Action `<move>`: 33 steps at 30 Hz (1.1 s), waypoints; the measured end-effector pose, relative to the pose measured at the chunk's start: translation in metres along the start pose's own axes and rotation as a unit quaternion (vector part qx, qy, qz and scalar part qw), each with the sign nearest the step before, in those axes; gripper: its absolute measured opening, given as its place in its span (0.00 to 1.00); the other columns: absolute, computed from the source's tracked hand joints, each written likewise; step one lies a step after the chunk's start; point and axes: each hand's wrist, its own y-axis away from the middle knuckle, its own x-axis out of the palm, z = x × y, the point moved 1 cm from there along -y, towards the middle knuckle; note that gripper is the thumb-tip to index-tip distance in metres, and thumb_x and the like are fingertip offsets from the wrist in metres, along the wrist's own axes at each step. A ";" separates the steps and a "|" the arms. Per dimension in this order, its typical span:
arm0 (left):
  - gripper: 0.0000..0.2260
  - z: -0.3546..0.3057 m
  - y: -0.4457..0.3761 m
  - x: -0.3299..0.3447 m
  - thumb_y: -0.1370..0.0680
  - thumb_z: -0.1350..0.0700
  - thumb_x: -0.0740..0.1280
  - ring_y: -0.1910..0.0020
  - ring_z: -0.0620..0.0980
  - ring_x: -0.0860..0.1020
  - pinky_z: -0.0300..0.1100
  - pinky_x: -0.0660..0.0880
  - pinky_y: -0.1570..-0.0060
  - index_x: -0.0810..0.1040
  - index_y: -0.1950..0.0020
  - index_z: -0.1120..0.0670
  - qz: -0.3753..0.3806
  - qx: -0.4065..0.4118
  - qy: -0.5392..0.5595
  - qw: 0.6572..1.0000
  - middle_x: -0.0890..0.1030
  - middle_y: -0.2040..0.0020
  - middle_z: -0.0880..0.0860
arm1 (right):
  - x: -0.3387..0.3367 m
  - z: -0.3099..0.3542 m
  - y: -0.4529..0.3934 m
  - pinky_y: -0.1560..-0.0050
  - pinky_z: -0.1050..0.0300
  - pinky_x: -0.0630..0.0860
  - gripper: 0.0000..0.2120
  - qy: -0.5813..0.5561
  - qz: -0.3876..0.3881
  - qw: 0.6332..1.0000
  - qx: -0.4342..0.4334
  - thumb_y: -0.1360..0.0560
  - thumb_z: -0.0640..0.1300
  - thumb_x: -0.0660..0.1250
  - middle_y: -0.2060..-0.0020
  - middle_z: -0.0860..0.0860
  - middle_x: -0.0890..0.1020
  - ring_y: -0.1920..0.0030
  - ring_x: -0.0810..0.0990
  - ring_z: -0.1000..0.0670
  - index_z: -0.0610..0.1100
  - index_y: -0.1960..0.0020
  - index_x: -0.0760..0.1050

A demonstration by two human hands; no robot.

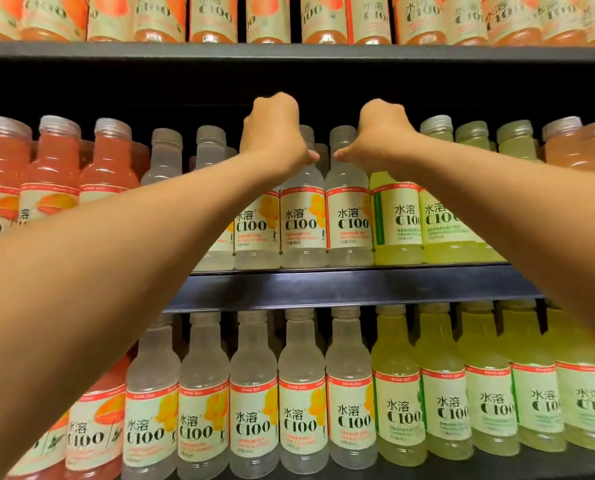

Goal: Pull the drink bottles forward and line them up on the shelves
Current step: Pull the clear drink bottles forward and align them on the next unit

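Both hands, left hand [272, 133] and right hand [381, 136], reach over the middle shelf [324, 289] bottles [303, 216], fingers hidden behind them, grip untellable; next, likely drawing rear bottles forward.

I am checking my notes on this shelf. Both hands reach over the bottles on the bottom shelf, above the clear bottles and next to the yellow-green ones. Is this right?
Not quite. The head view shows the left hand and right hand reaching over bottles on the middle shelf, not the bottom one. The rest holds: they are above the clear bottles, next to the yellow-green bottles.
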 end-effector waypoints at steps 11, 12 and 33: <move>0.17 -0.005 -0.006 -0.001 0.31 0.49 0.78 0.60 0.52 0.81 0.43 0.80 0.62 0.73 0.56 0.56 0.064 -0.053 0.012 0.996 0.79 0.59 0.54 | 0.005 0.009 -0.002 0.68 0.55 0.71 0.23 0.078 -0.021 0.996 -0.035 0.36 0.56 0.80 0.69 0.50 0.70 0.61 0.77 0.46 0.44 0.61 0.69; 0.18 -0.005 -0.006 0.001 0.32 0.48 0.79 0.61 0.51 0.80 0.42 0.77 0.65 0.72 0.60 0.55 0.049 -0.054 0.007 0.997 0.78 0.61 0.53 | 0.006 0.010 -0.002 0.70 0.56 0.69 0.23 0.075 -0.019 0.996 -0.033 0.35 0.55 0.80 0.69 0.50 0.70 0.62 0.77 0.46 0.44 0.60 0.70; 0.15 0.004 0.000 -0.001 0.27 0.48 0.74 0.68 0.46 0.74 0.38 0.66 0.73 0.70 0.63 0.51 -0.024 0.054 -0.027 0.998 0.72 0.67 0.48 | -0.019 0.004 0.009 0.73 0.61 0.65 0.21 0.055 -0.046 0.994 -0.082 0.31 0.56 0.77 0.67 0.51 0.72 0.68 0.73 0.52 0.47 0.66 0.67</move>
